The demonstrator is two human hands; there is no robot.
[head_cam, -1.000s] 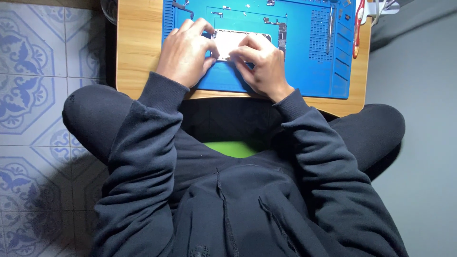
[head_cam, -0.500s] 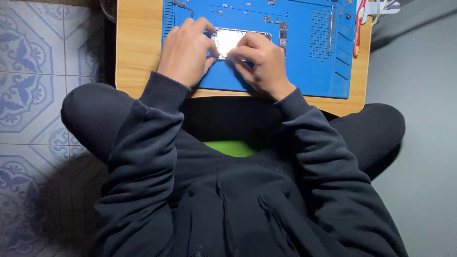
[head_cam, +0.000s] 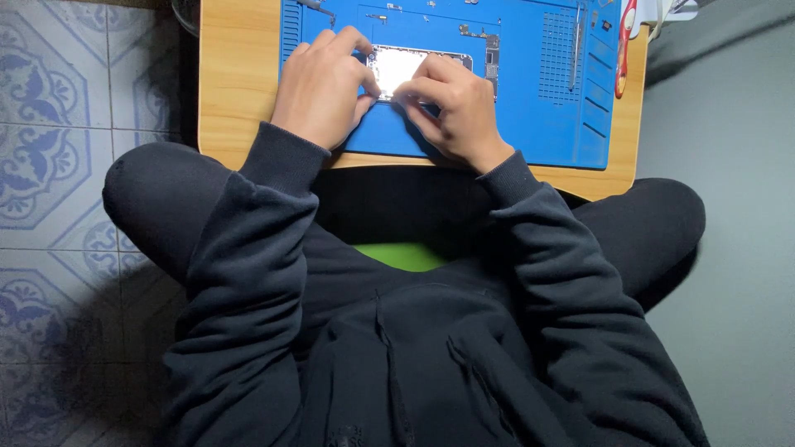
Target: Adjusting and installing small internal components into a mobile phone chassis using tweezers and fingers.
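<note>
Phone lies on the blue mat, near the desk's far edge, long axis running left-right. Bare mat to its right; tweezers and red tool by the right edge. Left hand and right hand, fingers curled, grip the phone's near edge

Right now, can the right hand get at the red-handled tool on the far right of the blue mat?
Probably yes: the right hand rests on the opened phone, and bare blue mat lies between it and the red-handled tool.
</note>
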